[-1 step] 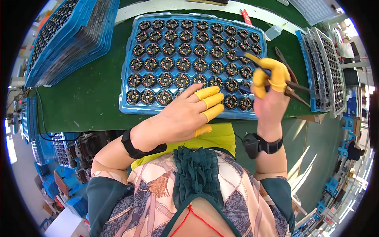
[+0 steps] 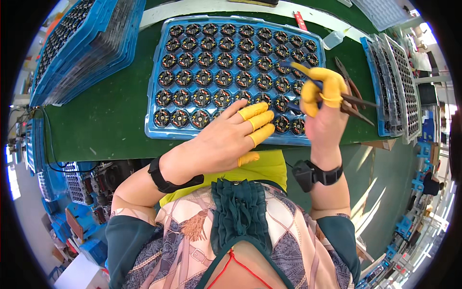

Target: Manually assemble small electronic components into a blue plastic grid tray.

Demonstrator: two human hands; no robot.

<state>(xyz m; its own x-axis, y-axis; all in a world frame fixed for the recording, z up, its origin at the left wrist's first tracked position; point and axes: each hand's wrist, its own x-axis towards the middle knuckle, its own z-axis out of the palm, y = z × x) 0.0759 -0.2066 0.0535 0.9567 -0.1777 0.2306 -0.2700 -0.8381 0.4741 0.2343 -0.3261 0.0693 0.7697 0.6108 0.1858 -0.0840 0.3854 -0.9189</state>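
A tall stack of trays [image 2: 103,53] is leaning at the far left, on a green desk [image 2: 96,125]. To its right, a wide blue tray [image 2: 150,126] is lying flat in the middle, its rows bearing round black parts [image 2: 224,60] with red and yellow bits. A person's left hand [image 2: 236,127] is reaching over the tray's near edge and is hiding some parts of the nearest row. Its grip is spreading wide, yellow covers [image 2: 261,136] sheathing the fingers; the palm side is facing out of sight. Beyond the tray, a red strip [image 2: 300,20] is lying at the right. The right hand [image 2: 327,108], also wearing yellow covers, is overlapping the tray's right edge. Its grip is curling tightly around a tool [image 2: 358,115]: blue and yellow ends are extending left over the parts, and two dark prongs are pointing right, spread apart. A small clear bottle [image 2: 334,39] is sitting by the tray's far right corner. A second tool [image 2: 342,69], dark and reddish, is lying near the prongs. Farthest right, more trays [image 2: 385,96] of parts are standing stacked.
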